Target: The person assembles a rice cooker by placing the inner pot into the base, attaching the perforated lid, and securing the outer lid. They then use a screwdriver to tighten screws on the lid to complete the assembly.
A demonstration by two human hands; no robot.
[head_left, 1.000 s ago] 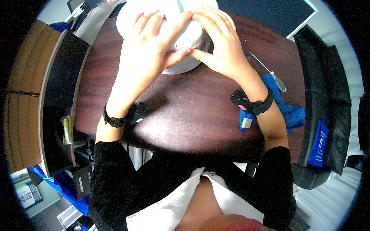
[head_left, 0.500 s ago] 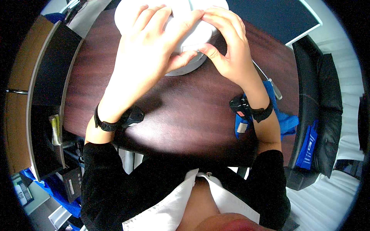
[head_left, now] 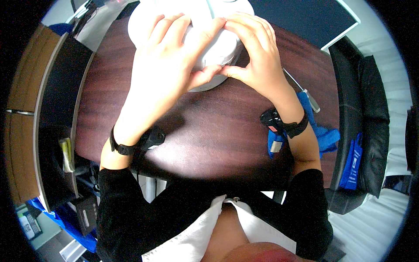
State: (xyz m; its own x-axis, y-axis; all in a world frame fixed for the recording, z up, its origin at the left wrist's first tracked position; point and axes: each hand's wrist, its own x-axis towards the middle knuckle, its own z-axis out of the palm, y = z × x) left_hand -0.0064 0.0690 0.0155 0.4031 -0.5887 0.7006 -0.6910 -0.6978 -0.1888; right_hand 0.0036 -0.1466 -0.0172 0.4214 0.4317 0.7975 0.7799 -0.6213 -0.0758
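A white, rounded, smooth object, perhaps a small appliance, stands at the far middle of the table; its top runs past the upper edge of the view. My left hand grips its near left part, fingers over the top and thumb at the front rim. From the right, my right hand holds the same part, fingers curled over it and thumb at the rim. The thumb tips meet, or nearly so. Glare washes out much of the object and my left hand.
On the dark wood table, a blue cloth and a screwdriver lie by my right forearm. A dark panel with a white edge is at the far right. Open shelving borders the left; a black padded seat, the right.
My right thumb has moved down and left along the front rim to my left thumb. The view has shifted slightly. Both hands stay on the white object.
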